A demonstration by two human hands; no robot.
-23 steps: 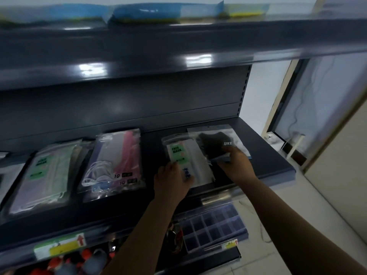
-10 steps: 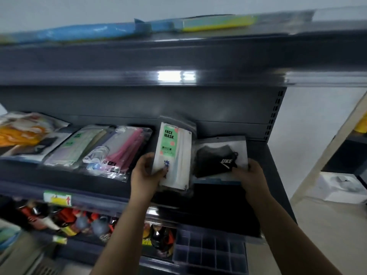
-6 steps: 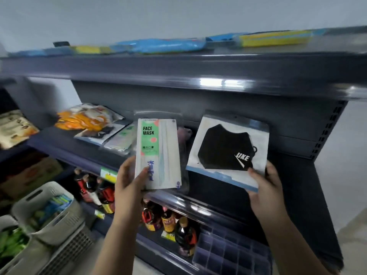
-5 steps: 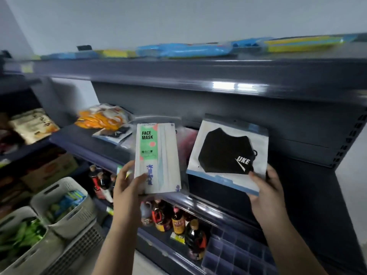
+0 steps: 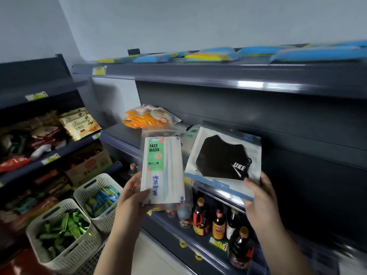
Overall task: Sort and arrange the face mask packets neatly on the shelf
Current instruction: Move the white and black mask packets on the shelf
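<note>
My left hand [image 5: 133, 199] grips the bottom of a clear packet of white face masks with a green FACE MASK label [image 5: 161, 167], held upright in front of the dark shelf [image 5: 123, 135]. My right hand [image 5: 260, 197] holds a packet with a black mask [image 5: 223, 157] by its lower right corner, tilted, beside the first packet. Both packets are lifted off the shelf. An orange and white packet pile [image 5: 148, 116] lies at the shelf's left end. Another mask packet [image 5: 190, 133] shows partly behind the held ones.
Sauce bottles [image 5: 200, 217] stand on the shelf below. Two white baskets [image 5: 65, 231] of wrapped goods sit on the floor at the left, next to a side shelf of snack bags [image 5: 79, 124]. Blue and yellow packs [image 5: 208, 56] lie on the top shelf.
Both hands lifted the two packets off the shelf and raised them upright. The view swung left, bringing the baskets and the side shelf into sight.
</note>
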